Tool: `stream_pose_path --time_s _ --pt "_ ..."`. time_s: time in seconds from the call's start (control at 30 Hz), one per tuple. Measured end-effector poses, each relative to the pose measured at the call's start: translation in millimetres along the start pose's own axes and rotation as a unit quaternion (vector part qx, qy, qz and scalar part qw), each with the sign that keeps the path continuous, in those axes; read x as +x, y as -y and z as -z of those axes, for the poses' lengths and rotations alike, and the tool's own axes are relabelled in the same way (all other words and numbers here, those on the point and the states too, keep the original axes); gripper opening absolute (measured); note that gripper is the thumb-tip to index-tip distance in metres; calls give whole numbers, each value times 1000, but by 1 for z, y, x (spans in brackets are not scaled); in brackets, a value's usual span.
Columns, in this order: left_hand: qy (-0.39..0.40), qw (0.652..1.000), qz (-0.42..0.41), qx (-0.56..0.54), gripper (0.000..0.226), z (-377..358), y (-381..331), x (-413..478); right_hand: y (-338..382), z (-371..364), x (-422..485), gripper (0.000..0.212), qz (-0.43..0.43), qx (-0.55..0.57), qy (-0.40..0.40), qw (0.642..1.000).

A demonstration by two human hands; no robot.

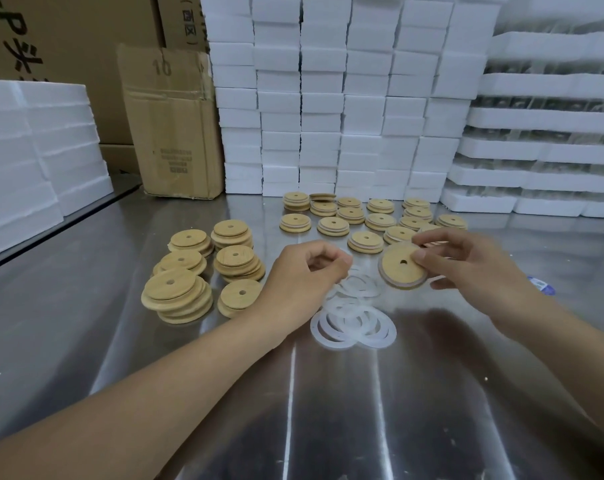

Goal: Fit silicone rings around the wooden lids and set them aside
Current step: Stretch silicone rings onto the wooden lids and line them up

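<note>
Nearest on the steel table (363, 410) lies the ring heap (354, 317), a loose pile of translucent white silicone rings; they overlap too much for an exact count, perhaps about a dozen. Just above the heap's far-left edge hovers the left hand (304, 275), its fingers curled in toward the thumb; whether it pinches a ring I cannot tell. Just beyond the heap to the right, the right hand (467, 265) pinches one wooden lid (402, 268) by its edge between thumb and fingertips, tilted and clear of the table. A pale band shows around that lid's rim, so its ring looks fitted or nearly so. Left of the heap stand the bare stacks (203, 268), six leaning stacks of lids with no ring showing, several lids in each: that is the work left. Beyond the heap sit the finished piles (366, 216), some fifteen or sixteen low piles of one to a few lids, pale bands showing on the nearer ones. I judge the task somewhere near its middle, with the held lid close to being set aside. Farthest from the heap are a cardboard box (172, 126) and a wall of white foam blocks (328, 98).
</note>
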State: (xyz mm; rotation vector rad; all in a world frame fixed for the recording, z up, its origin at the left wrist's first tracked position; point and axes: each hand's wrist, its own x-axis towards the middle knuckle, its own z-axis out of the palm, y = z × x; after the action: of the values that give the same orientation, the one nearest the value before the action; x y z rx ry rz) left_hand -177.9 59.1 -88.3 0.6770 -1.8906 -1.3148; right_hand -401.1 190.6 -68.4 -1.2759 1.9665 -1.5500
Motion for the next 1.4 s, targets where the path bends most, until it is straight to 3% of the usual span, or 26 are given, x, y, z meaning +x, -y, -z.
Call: stream_pose_path --time_s 0.1,0.23,0.5,0.63,0.73,0.8,1.03,1.13,1.23,1.33,1.4 --pt "-4 999 -27 41 13 0 2 -1 -13 12 9 12 28 -172 -48 983" --pt "1 991 -64 115 12 -3 4 -3 -29 15 11 15 3 -369 5 929" --pt "7 986 -76 149 11 -2 3 -6 -17 11 5 35 31 -330 -18 943" --pt "6 985 -82 153 12 -4 3 -7 -13 8 0 30 25 -330 37 943" --pt "3 984 -86 155 13 -4 4 -8 -9 5 -6 67 -8 -379 138 915" --pt "6 983 -87 160 13 -4 3 -7 -9 4 -8 68 -24 -380 169 909" --pt "-5 972 -102 210 12 0 2 -9 -11 2 -7 65 12 -372 155 915" --pt "-31 950 -134 279 11 7 -4 -8 -12 0 -6 63 34 -371 154 915" --pt "-54 902 -164 397 9 21 -10 -4 -14 -1 -6 57 59 -377 137 914" --pt "-55 836 -114 534 17 40 -13 2 -14 -6 -8 45 103 -382 129 909" --pt "-65 811 -66 577 24 53 -16 6 -14 -10 -10 42 129 -375 140 907"
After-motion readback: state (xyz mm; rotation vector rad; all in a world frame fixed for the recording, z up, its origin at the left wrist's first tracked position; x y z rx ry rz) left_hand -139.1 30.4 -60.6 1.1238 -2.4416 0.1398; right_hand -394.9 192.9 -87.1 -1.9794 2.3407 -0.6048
